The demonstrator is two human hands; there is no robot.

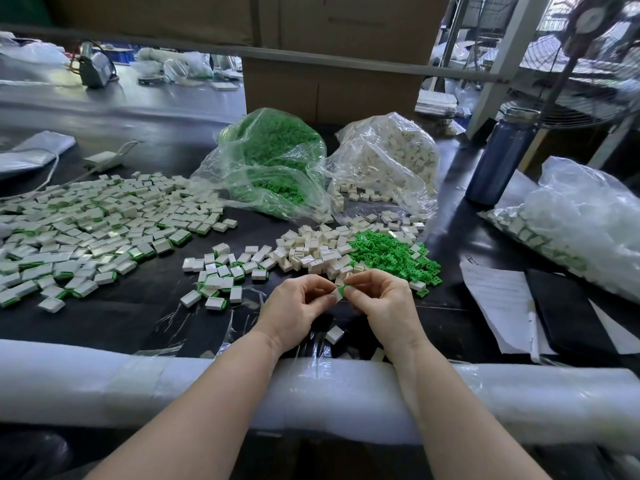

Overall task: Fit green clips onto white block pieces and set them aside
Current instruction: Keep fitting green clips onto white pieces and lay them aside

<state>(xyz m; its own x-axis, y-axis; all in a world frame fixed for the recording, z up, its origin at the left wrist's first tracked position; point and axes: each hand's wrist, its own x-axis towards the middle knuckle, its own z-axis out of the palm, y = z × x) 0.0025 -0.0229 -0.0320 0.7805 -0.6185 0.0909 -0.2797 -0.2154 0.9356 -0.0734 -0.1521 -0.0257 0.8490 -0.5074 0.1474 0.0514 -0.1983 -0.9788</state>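
My left hand (pixel 296 306) pinches a white block piece (pixel 336 297) between thumb and fingers. My right hand (pixel 381 299) pinches a green clip (pixel 342 290) against that block. Both hands meet above the black table near its front edge. Behind them lies a loose heap of white blocks (pixel 311 252) and, to its right, a heap of green clips (pixel 391 252). Fitted pieces with green edges (pixel 86 223) spread across the left of the table. One white block (pixel 334 334) lies under my hands.
Two clear bags stand at the back, one of green clips (pixel 273 150) and one of white blocks (pixel 388 157). A blue bottle (pixel 498 157), papers (pixel 498 303) and a bag of pieces (pixel 581 223) sit at the right. White foam padding (pixel 138 379) lines the table's front edge.
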